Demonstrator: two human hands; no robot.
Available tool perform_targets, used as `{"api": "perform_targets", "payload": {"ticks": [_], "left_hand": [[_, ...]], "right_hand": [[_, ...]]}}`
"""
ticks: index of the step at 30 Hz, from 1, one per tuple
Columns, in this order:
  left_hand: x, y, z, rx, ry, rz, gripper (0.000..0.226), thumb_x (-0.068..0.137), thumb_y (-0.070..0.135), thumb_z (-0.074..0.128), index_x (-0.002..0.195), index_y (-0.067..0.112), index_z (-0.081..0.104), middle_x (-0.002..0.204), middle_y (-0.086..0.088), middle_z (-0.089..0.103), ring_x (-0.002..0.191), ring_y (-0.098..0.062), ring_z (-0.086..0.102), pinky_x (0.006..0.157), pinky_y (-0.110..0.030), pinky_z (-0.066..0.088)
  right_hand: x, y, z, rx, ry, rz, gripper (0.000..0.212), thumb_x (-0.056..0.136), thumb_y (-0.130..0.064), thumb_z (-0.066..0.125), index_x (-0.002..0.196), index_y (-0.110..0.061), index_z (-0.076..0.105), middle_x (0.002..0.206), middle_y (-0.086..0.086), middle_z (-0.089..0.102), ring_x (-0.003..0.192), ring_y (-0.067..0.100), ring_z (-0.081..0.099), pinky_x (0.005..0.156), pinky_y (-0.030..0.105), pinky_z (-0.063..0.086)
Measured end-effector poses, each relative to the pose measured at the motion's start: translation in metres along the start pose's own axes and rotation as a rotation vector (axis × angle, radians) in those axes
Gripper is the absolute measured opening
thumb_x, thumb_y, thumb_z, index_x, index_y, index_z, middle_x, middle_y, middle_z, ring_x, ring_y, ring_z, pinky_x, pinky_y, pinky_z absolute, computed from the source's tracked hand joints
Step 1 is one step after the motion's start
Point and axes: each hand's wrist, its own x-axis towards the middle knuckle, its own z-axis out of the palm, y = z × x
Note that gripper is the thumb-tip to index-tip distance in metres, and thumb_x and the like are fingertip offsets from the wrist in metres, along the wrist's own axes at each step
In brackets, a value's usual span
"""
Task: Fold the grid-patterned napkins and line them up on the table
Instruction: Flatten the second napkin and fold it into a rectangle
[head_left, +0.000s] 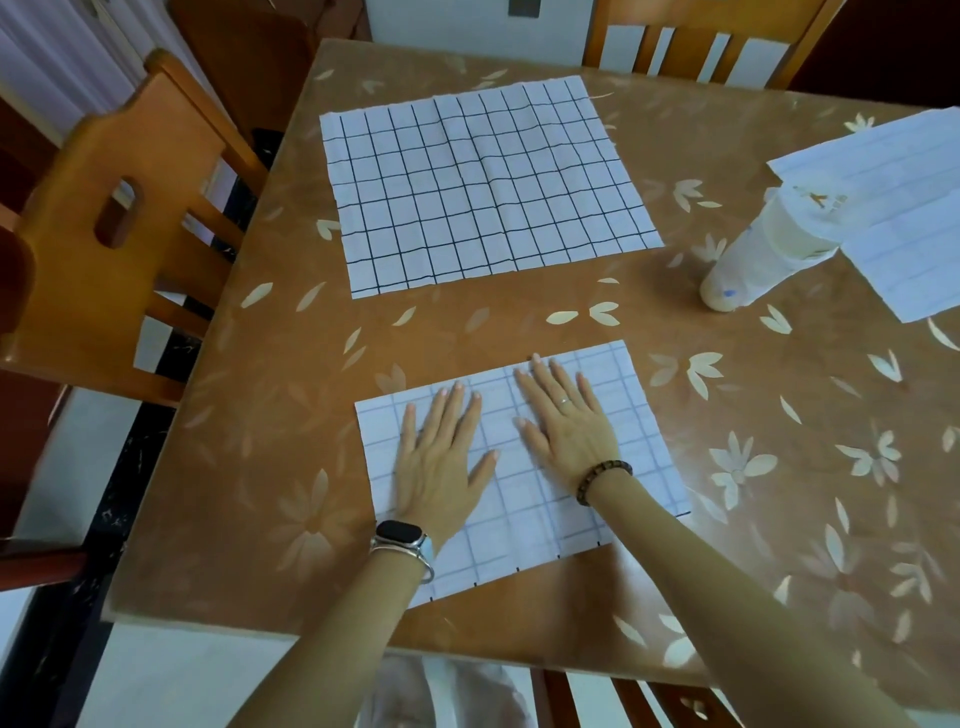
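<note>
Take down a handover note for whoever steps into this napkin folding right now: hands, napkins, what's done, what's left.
Left hand and right hand: both flat, fingers straight, pressing the near napkin, which looks folded once, pale side up.
Far napkin lies spread open.
A third napkin sits at the right edge of the table by a pale container.
Done: apparently one fold.
Left: finish this one, fold the others, line them up.

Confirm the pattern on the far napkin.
The far napkin is white with a dark grid; head view shows it best.
</note>
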Motion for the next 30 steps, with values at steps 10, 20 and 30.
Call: {"api": "perform_targets", "payload": {"ticks": [10,20,30], "left_hand": [[-0.024,-0.01,-0.008,-0.033,0.027,-0.167,0.071,0.1,0.055,0.025,0.156,0.013,0.019,0.164,-0.007,0.013,0.152,-0.022,0.01,0.122,-0.052,0.014],[-0.053,0.034,0.0,-0.055,-0.044,-0.08,0.069,0.1,0.054,0.023,0.157,0.015,0.017,0.165,-0.006,0.008,0.153,-0.021,0.005,0.122,-0.05,0.014],[-0.077,-0.008,-0.007,-0.059,-0.011,-0.194,0.074,0.098,0.06,0.021,0.156,0.014,0.022,0.163,-0.008,0.017,0.152,-0.024,0.014,0.121,-0.051,0.015]], "right_hand": [[-0.013,0.03,-0.017,0.024,0.038,0.064,0.064,0.097,-0.054,0.017,0.154,-0.025,0.014,0.161,-0.001,0.007,0.149,0.017,0.002,0.121,0.04,0.001],[-0.059,-0.013,0.007,0.029,-0.002,-0.121,0.057,0.101,-0.044,0.024,0.154,-0.024,0.017,0.161,-0.002,0.011,0.149,0.017,0.005,0.12,0.041,0.005],[-0.073,0.037,-0.01,-0.01,-0.052,0.103,0.066,0.094,-0.057,0.006,0.154,-0.029,0.005,0.161,-0.005,-0.002,0.149,0.016,-0.006,0.119,0.033,-0.011]]}}
